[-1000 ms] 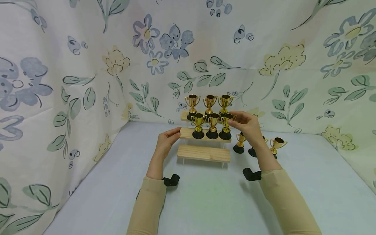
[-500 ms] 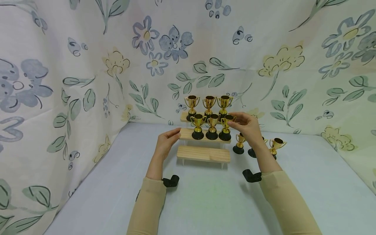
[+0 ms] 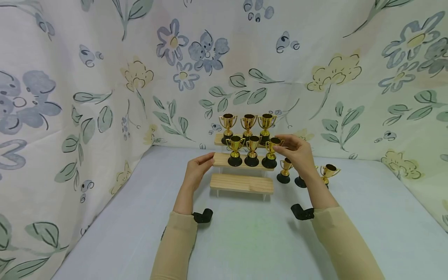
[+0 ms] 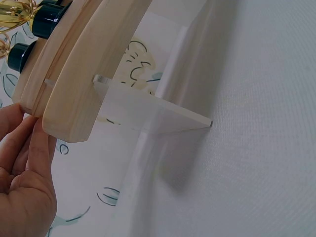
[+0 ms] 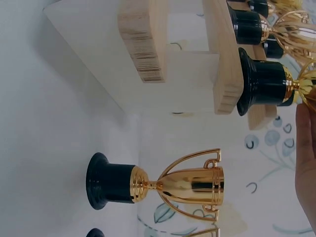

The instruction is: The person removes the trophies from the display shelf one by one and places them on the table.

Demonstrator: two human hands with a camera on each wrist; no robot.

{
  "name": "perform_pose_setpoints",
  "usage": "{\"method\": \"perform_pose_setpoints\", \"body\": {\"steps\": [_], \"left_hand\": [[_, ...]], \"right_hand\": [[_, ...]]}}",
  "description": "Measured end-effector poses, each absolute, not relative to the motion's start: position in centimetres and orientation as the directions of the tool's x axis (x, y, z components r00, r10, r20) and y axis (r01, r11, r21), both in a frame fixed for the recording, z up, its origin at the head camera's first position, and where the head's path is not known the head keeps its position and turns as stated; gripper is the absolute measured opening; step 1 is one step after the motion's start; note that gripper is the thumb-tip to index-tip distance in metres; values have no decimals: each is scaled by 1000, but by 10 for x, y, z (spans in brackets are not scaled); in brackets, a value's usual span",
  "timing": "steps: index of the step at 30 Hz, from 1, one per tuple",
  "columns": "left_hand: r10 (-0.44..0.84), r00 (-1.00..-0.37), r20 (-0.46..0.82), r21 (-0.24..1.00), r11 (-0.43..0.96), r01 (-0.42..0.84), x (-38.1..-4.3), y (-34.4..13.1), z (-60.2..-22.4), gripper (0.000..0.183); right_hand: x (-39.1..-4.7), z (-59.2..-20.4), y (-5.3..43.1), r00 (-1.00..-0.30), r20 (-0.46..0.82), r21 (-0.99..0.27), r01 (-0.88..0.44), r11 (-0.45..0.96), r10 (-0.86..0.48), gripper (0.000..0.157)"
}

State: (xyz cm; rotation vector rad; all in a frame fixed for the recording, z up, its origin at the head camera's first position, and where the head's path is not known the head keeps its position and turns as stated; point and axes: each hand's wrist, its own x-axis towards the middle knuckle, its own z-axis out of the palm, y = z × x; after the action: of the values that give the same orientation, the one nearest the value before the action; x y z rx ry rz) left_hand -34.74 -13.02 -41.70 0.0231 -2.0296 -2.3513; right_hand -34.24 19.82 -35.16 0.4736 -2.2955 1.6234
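Note:
My left hand (image 3: 196, 171) pinches the left end of the middle wooden shelf (image 3: 224, 160) between thumb and fingers. My right hand (image 3: 296, 155) holds the upper part of a gold trophy cup (image 3: 272, 147) at that shelf's right end. In the right wrist view, this cup's black base (image 5: 266, 83) sits at the board's end, slightly past it. Left of it on the same shelf stand two more upright trophies, a middle trophy (image 3: 252, 149) and a left trophy (image 3: 235, 149). The right fingertips are partly cut off in the right wrist view.
Behind, the top shelf (image 3: 218, 140) bears three trophies, including one trophy (image 3: 227, 123) at its left. In front stands the low bare shelf (image 3: 241, 182) on clear legs. On the right of the white table stand three trophies, one trophy (image 3: 285, 171) nearest the shelves, partly behind my right forearm.
The held trophy has shifted slightly right along the middle shelf, with my right hand, widening its gap from the middle trophy. My left hand stays on the shelf end.

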Motion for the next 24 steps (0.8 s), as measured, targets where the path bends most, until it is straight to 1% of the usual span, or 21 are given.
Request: {"method": "perform_pose_setpoints", "body": {"steps": [9,18,24], "left_hand": [[-22,-1000,10,989,-150,13,-348,-132,-418,40],[-24,-1000,17,989,-145,20,-349,-131,-417,40],[-27,-1000,12,988,-154,16,-348,-131,-417,40]], "right_hand": [[-333,-353,203,-891,448,-852,-450,268,-74,44],[-325,-354,212,-885,464,-846,-459,271,-50,42],[-323,-356,215,-873,485,-848,-483,218,-52,39]]}}
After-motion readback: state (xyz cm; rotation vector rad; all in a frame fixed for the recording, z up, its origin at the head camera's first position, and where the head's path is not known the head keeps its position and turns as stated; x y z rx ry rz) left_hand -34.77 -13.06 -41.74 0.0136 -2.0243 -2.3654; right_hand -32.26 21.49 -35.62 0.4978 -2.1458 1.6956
